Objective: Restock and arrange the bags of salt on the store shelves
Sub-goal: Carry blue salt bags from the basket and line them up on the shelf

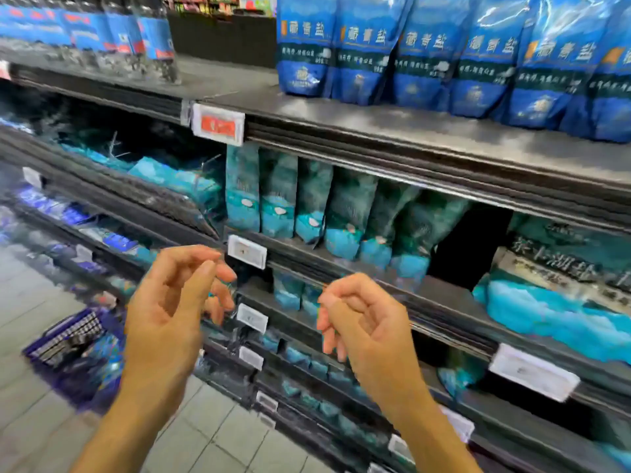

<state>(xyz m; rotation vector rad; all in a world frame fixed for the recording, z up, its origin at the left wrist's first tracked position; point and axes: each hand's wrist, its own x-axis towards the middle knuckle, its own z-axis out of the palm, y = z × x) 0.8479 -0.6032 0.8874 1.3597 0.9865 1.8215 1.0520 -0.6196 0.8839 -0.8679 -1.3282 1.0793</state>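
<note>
**Head view: both hands free between bags**

Head camera shows the left hand (170,302) and right hand (362,319) raised before the shelves, fingers loosely curled, holding nothing. Teal salt bags (327,209) stand in a row on the middle shelf (444,291), with a dark gap (471,244) to their right. A basket (71,339) of more bags sits on the floor, near left. Judging by this, the next move is fetching a bag from the basket to fill that gap.

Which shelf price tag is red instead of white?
The red price tag clipped to the top shelf's front edge; every tag on lower shelves is white.
</note>
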